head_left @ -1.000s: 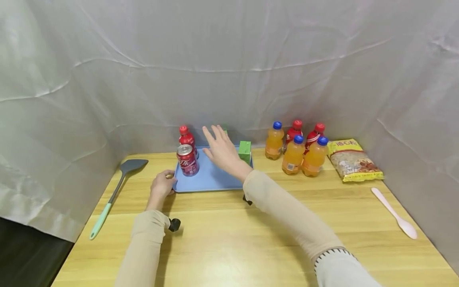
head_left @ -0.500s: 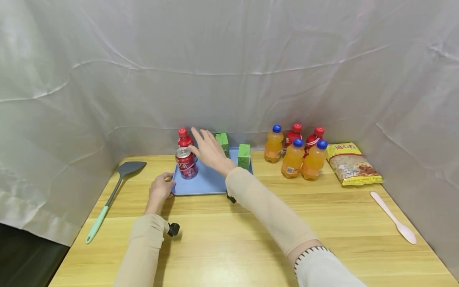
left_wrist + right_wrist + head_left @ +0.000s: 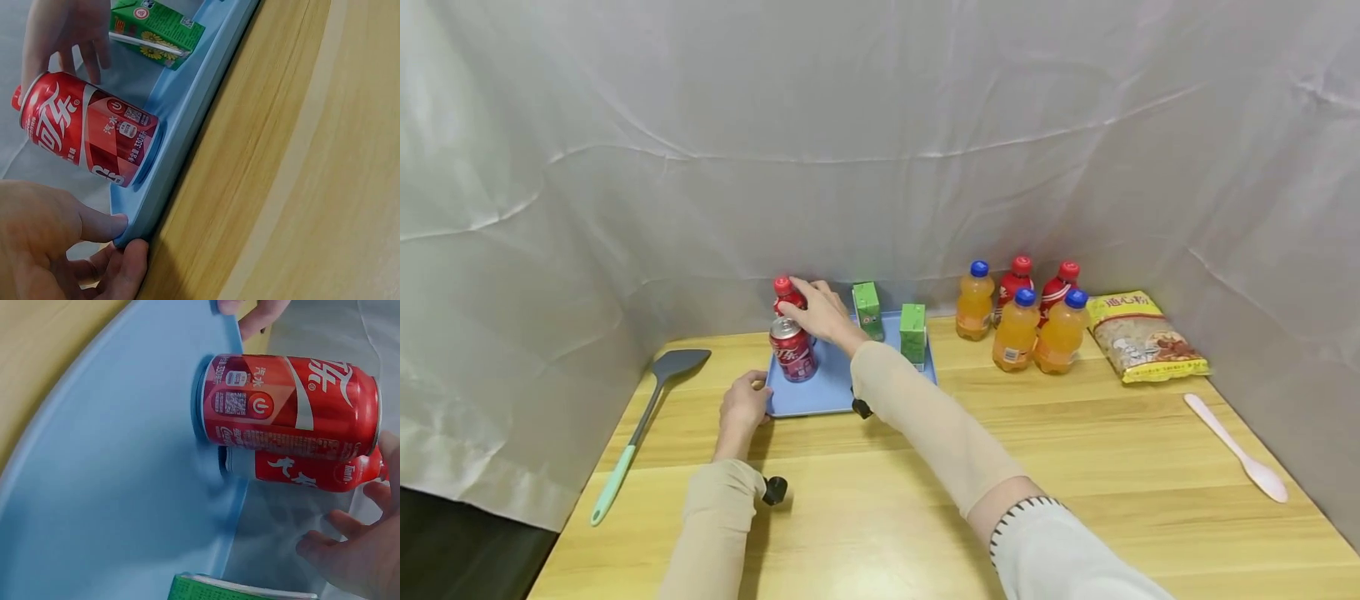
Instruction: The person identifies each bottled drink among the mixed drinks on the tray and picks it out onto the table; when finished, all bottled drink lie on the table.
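Observation:
A blue tray (image 3: 831, 387) lies at the back of the table. My left hand (image 3: 745, 404) pinches its near left corner, thumb over the rim and fingers below, as the left wrist view shows. On the tray's left stands a red cola can (image 3: 794, 358), with a red-capped bottle (image 3: 784, 293) behind it. My right hand (image 3: 825, 315) reaches over the can, its thumb and index finger to either side of the bottle's top. In the right wrist view the other fingers (image 3: 340, 525) are loosely bent, apart from the bottle. Whether the thumb touches the bottle is hidden.
Two green drink cartons, a rear one (image 3: 867, 307) and a front one (image 3: 913, 332), stand on the tray's right. Farther right are several orange (image 3: 1017, 337) and red bottles (image 3: 1019, 279), a yellow food bag (image 3: 1138, 337) and a pink spoon (image 3: 1240, 450). A spatula (image 3: 643, 417) lies left.
My right hand has moved left from above the tray's middle to the red-capped bottle, uncovering the rear carton. The left hand stays at the tray's corner.

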The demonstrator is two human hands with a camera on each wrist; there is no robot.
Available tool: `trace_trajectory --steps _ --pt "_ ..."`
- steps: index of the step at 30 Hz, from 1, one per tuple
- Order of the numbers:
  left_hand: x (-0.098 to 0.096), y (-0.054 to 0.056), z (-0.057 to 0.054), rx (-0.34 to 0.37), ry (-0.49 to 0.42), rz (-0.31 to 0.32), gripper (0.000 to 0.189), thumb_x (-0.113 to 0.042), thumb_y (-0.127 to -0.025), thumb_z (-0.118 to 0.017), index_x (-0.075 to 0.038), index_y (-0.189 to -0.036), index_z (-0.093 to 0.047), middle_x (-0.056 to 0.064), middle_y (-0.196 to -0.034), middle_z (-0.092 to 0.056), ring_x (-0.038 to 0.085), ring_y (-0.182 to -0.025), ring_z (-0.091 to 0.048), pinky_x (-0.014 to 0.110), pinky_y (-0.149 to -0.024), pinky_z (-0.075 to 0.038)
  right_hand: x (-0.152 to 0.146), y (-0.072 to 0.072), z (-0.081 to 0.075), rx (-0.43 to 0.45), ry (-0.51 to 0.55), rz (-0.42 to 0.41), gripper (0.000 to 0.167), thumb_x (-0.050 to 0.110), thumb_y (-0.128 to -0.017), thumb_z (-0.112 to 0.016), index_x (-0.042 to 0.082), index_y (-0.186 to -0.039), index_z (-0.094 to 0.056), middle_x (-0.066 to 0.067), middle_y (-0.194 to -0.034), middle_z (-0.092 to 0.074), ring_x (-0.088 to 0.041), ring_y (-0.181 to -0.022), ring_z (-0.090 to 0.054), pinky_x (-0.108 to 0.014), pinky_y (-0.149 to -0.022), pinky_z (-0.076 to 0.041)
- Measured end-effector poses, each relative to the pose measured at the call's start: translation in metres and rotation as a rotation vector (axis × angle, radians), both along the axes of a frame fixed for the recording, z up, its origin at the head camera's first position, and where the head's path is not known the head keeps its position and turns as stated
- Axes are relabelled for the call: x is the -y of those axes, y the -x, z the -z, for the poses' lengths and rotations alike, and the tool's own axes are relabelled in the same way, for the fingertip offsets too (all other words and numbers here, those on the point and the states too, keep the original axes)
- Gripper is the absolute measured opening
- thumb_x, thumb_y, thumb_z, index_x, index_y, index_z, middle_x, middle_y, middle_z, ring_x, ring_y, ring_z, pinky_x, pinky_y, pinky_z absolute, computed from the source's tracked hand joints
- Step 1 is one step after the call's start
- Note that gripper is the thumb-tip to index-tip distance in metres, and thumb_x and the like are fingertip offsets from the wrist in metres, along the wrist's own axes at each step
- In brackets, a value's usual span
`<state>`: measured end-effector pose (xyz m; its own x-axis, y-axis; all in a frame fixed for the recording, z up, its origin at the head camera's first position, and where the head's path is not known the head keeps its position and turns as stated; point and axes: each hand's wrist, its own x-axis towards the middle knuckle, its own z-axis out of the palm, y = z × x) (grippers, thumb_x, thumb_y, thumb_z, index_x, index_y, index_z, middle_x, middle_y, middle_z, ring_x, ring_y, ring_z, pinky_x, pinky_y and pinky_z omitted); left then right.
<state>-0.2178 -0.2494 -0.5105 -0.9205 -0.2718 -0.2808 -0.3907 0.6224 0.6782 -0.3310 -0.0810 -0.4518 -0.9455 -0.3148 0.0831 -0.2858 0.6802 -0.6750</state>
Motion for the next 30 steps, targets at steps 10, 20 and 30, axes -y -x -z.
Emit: trace_trajectory --steps 10,20,30 --pt "-0.001 0.000 0.000 0.004 -0.025 -0.018 0.040 -0.017 -0.109 -0.053 -0.012 -0.148 -0.058 0.027 -0.152 -0.055 0.019 -0.084 -0.067 0.021 -0.063 -0.061 0.008 -0.002 -0.002 -0.030 -0.010 0.126 0.058 0.050 -0.104 -0.063 0.027 -0.155 -0.052 -0.005 -0.146 -0.058 -0.025 -0.132 -0.059 -0.045 -0.109 -0.056" --pt "-0.004 -0.001 0.002 0.004 0.006 -0.006 0.041 -0.018 -0.109 -0.054 -0.012 -0.149 -0.057 0.027 -0.150 -0.057 0.015 -0.072 -0.069 0.023 -0.062 -0.059 0.000 -0.002 0.006 -0.081 0.112 0.219 0.046 0.042 -0.100 -0.072 0.028 -0.143 -0.064 -0.001 -0.130 -0.070 -0.020 -0.118 -0.066 -0.040 -0.100 -0.059" --pt "0.000 0.000 0.001 -0.014 0.018 -0.015 0.041 -0.019 -0.109 -0.054 -0.014 -0.149 -0.058 0.025 -0.146 -0.061 0.016 -0.076 -0.067 0.022 -0.061 -0.058 -0.012 -0.008 -0.026 -0.180 0.247 0.188 0.049 0.037 -0.099 -0.074 0.027 -0.145 -0.062 -0.002 -0.135 -0.066 -0.021 -0.125 -0.064 -0.042 -0.104 -0.058"
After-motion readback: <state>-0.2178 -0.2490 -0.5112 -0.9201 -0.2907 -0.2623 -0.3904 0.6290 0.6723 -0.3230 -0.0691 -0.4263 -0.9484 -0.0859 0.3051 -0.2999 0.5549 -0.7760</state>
